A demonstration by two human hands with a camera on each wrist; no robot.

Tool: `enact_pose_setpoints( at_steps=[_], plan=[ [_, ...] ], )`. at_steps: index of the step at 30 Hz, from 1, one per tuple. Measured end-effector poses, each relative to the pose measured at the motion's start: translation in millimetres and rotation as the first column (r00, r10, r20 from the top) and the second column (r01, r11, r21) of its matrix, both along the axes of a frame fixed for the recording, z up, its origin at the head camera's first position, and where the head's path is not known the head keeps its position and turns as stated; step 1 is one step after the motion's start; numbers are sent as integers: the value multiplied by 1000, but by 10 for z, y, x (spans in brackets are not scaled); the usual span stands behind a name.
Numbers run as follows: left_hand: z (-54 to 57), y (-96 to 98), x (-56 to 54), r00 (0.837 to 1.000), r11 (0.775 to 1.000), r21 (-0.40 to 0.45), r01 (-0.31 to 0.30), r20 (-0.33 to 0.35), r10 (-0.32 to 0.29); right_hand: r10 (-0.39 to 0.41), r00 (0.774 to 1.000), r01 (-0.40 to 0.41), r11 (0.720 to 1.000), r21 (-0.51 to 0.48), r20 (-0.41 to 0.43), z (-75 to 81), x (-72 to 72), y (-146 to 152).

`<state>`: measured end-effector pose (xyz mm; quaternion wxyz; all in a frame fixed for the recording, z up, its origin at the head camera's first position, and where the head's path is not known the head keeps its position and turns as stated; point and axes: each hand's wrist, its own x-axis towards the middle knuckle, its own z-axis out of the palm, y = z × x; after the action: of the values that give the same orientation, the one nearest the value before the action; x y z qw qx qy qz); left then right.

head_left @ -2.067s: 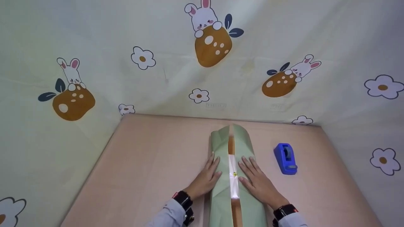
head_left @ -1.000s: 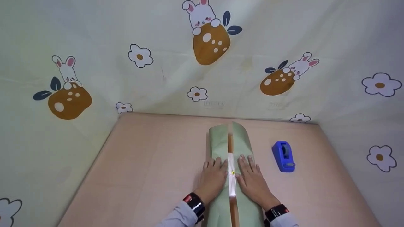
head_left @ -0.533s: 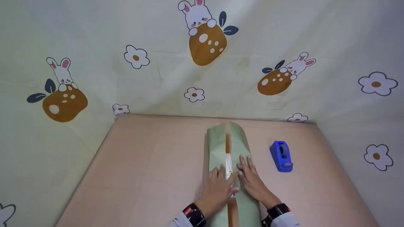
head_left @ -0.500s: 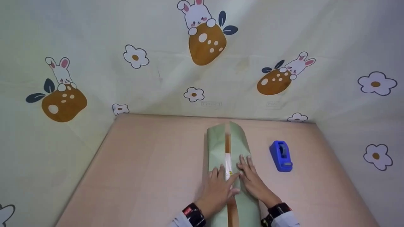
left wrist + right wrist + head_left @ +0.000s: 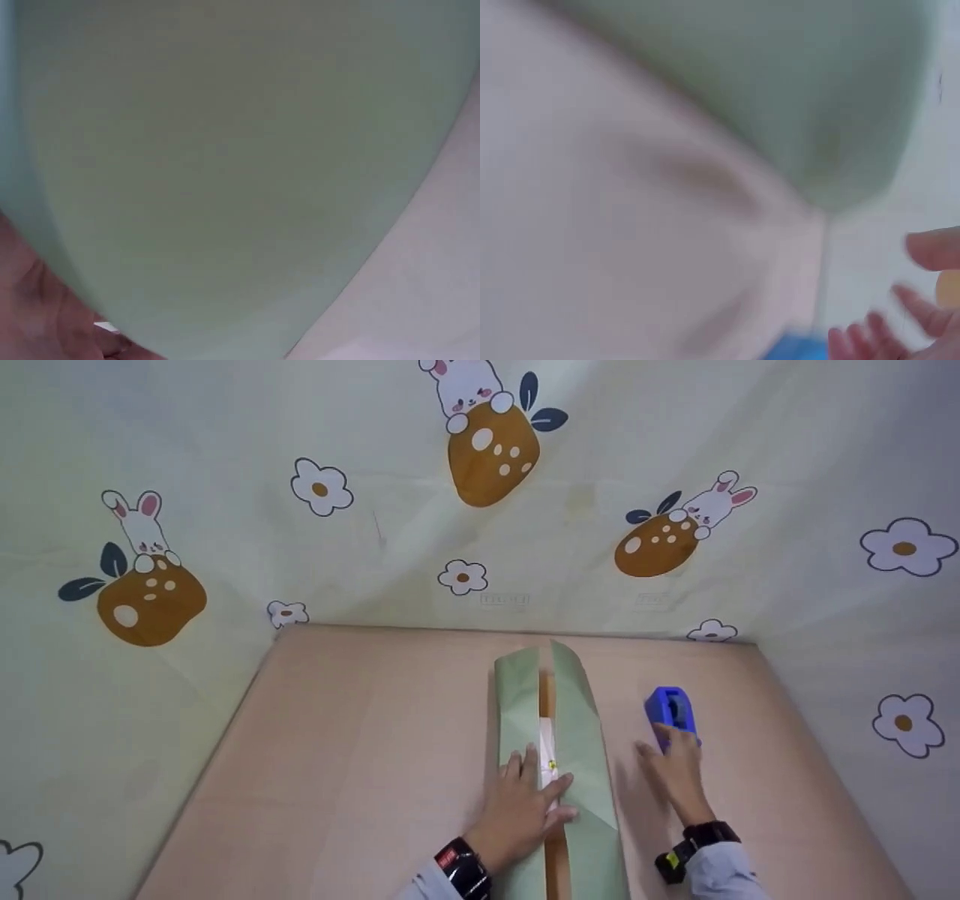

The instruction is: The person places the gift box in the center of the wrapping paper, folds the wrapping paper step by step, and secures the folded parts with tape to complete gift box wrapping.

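Note:
Sheets of green wrapping paper (image 5: 589, 750) curve up over a long item, their two edges leaving a narrow gap along the top. Brown surface (image 5: 557, 866) and a white strip (image 5: 547, 735) with a small yellow mark show through that gap. My left hand (image 5: 514, 814) rests on the paper, fingers spread, thumb and forefinger reaching across to the right-hand flap. Over the near part of a blue tape dispenser (image 5: 666, 701) is my right hand (image 5: 679, 772), its fingers apart; contact cannot be told. In the right wrist view those fingers (image 5: 930, 319) look loose and hold nothing.
The pinkish-tan tabletop (image 5: 375, 750) extends to both sides of the wrapped item. Behind and beside it hangs a pale curtain (image 5: 397, 547) printed with rabbits and flowers. Both wrists wear black bands.
My right hand has left the paper and moved right to the tape dispenser. The left hand came across the gap earlier and stays there. The right flap now shows a crease.

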<state>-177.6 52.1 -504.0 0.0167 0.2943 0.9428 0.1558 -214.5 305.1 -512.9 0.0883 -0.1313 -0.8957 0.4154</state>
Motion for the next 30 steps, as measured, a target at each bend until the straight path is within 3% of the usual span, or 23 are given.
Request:
enact_pose_setpoints(
  at_steps=[2,4,9,14,20,30],
  plan=[
    [-21,0,12,1000,1000,7,-13,6,13,-89,994,85,994,63,66,-17,-33,194],
    [-56,-2,30,1000,1000,14,-23,15,23,-122,984,109,989,103,132,-34,-55,344],
    [-153,-6,62,1000,999,44,-28,9,28,-106,967,73,987,146,232,-34,-103,515],
    [-195,5,57,1000,998,58,-28,2,28,-154,962,124,982,142,227,1,-166,504],
    [-209,0,64,999,998,60,-34,3,34,-238,957,216,966,143,166,-33,-202,447],
    [-227,-2,59,1000,997,73,-26,4,25,-233,968,214,962,170,99,-82,-183,433]
  ],
)
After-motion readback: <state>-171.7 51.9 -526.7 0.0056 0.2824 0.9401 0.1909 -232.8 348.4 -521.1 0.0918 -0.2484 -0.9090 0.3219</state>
